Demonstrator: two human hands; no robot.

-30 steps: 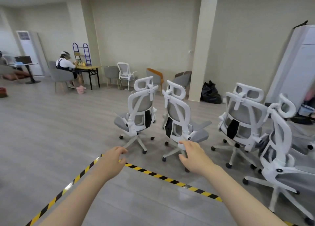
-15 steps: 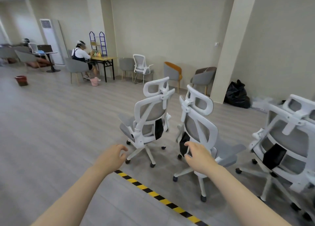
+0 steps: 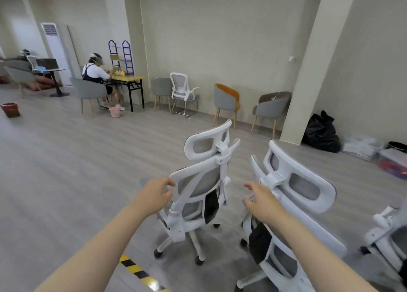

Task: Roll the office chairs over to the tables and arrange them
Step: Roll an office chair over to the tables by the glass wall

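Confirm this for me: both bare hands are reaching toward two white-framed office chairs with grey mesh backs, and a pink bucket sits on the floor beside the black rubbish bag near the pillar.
Not quite. The head view shows the small pink bucket on the floor by the wooden-topped table, far from the black rubbish bag. The rest holds: the left hand and right hand reach toward the two white-framed office chairs with grey mesh backs.

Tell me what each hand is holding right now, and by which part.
Nothing is gripped yet. The left hand reaches the backrest edge of the left office chair, fingers loosely curled beside it. The right hand hovers at the right office chair.
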